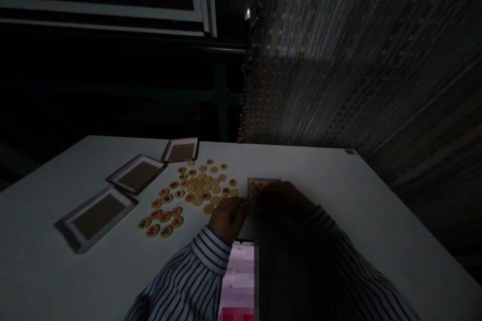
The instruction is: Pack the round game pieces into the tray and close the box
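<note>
Dim light covers a white table. A small box with round pieces in rows, some with red characters, lies in front of me. My left hand is at the box's left edge, fingers curled, their tips touching it. Over the box's right part rests my right hand, dark and in shadow; its fingers and anything in them cannot be made out. Left of the box many loose round pieces are spread, some blank side up, others with red or black characters.
Three shallow open trays or lids, a near one, a middle one and a far one, lie at the left. A lit phone screen is below my left hand. A bead curtain hangs beyond the table.
</note>
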{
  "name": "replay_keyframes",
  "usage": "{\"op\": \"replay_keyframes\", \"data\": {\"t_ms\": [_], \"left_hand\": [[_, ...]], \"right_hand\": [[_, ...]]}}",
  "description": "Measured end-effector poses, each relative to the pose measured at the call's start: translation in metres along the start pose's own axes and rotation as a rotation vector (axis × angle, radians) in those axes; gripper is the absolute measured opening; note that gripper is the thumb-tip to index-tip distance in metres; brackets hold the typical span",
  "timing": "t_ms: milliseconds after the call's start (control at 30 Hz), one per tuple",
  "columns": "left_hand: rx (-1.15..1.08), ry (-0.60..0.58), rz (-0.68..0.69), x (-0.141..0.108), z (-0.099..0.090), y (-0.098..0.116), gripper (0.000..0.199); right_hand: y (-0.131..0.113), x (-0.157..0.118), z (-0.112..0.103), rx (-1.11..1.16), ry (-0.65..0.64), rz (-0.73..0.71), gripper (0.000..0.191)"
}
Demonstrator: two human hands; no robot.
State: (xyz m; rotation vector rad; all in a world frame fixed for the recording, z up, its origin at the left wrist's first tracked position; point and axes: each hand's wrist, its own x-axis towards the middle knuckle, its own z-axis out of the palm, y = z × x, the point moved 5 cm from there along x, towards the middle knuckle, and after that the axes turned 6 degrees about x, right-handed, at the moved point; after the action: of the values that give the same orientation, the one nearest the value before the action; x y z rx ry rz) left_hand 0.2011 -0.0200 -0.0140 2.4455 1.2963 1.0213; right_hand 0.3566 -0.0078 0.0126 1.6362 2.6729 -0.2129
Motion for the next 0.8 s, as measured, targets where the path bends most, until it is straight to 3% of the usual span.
{"op": "replay_keyframes", "data": {"t_ms": [800], "left_hand": [[0.000, 0.058, -0.029, -0.0007, -0.0029, -0.0089, 0.022]], "right_hand": [[-0.0017, 0.0010, 0.0012, -0.110, -0.054, 0.020, 0.029]]}}
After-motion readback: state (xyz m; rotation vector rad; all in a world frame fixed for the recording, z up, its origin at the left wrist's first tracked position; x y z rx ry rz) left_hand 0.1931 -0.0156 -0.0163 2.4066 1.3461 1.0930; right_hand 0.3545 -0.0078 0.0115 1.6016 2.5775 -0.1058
